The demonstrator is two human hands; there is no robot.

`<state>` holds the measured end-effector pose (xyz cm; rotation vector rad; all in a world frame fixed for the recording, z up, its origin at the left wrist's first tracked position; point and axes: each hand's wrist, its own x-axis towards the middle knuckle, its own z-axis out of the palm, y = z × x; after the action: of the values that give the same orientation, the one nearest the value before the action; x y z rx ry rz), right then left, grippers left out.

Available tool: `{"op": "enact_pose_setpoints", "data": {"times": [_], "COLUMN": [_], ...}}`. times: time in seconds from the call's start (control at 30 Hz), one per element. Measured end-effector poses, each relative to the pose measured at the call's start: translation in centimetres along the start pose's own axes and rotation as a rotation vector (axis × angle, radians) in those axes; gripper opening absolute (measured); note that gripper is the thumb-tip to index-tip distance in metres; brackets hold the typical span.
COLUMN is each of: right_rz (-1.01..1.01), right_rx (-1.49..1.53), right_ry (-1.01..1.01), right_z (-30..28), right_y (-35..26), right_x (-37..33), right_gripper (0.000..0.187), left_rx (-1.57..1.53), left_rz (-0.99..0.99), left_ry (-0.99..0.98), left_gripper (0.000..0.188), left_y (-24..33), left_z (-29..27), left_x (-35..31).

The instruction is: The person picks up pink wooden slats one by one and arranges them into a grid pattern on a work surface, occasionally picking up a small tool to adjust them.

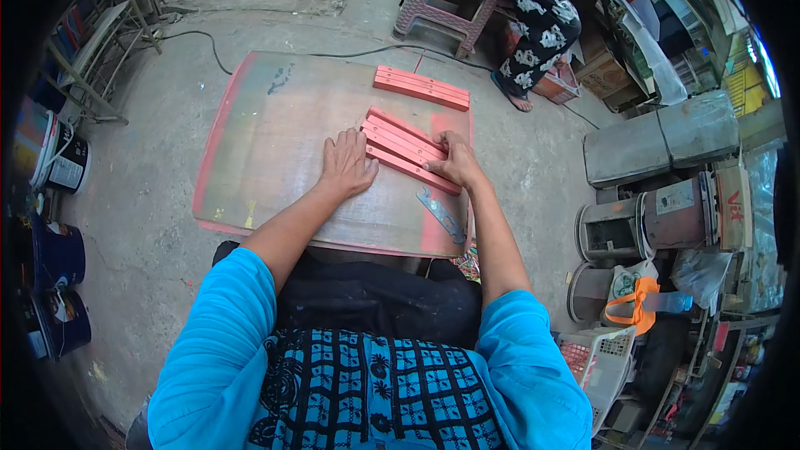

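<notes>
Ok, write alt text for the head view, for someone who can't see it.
A left hand and a right hand touch opposite ends of grouped pink slats on a worn board. Another pink bundle lies farther up it, a flat metal piece lies nearer, and another person is partly visible beyond.

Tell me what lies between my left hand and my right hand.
In the head view, a group of pinkish-red bars lies slantwise on the board between your left hand and your right hand.
</notes>
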<state>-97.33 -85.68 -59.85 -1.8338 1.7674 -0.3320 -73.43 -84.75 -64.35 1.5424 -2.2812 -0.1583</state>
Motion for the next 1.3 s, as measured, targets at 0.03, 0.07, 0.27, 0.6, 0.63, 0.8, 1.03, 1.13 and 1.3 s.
{"op": "enact_pose_setpoints", "data": {"times": [0.03, 0.07, 0.27, 0.6, 0.63, 0.8, 1.03, 1.13, 1.3], "right_rz": [0.003, -0.057, -0.149, -0.127, -0.084, 0.05, -0.069, -0.071, -0.097], "right_rx": [-0.004, 0.006, -0.219, -0.096, -0.078, 0.255, 0.308, 0.338, 0.297], "right_ry": [0.001, 0.037, 0.071, 0.331, 0.433, 0.475, 0.578, 0.609, 0.635], "right_z": [0.2, 0.5, 0.5, 0.6, 0.8, 0.9, 1.9, 2.2, 2.3], "right_y": [0.1, 0.2, -0.9, 4.0, 4.0, 4.8, 6.7, 7.2, 7.3], "right_x": [0.0, -0.1, -3.3, -0.3, 0.5, 3.4, 5.1, 5.5, 5.6], "right_gripper": [0.077, 0.077, 0.081, 0.075, 0.077, 0.081, 0.078, 0.075, 0.07], "left_rx": [0.018, 0.014, -0.089, -0.03, -0.029, -0.015, -0.055, -0.076, -0.099], "left_rz": [-0.006, -0.005, 0.038, 0.01, -0.009, -0.044, -0.057, -0.052, -0.041], "left_ry": [-0.022, -0.021, 0.099, -0.026, -0.017, -0.056, -0.102, -0.072, -0.078], "left_gripper": [0.044, 0.044, 0.077, 0.07, 0.069, 0.068, 0.078, 0.079, 0.076], "left_y": [0.1, 0.2, -0.7, -2.0, -2.0, -2.2, -2.9, -3.3, -3.5], "left_z": [0.0, 0.0, 0.2, 2.4, 2.7, 3.4, 4.0, 4.6, 5.0], "left_x": [0.0, 0.1, 0.6, 3.7, 4.2, 7.1, 9.1, 9.4, 9.5]}}
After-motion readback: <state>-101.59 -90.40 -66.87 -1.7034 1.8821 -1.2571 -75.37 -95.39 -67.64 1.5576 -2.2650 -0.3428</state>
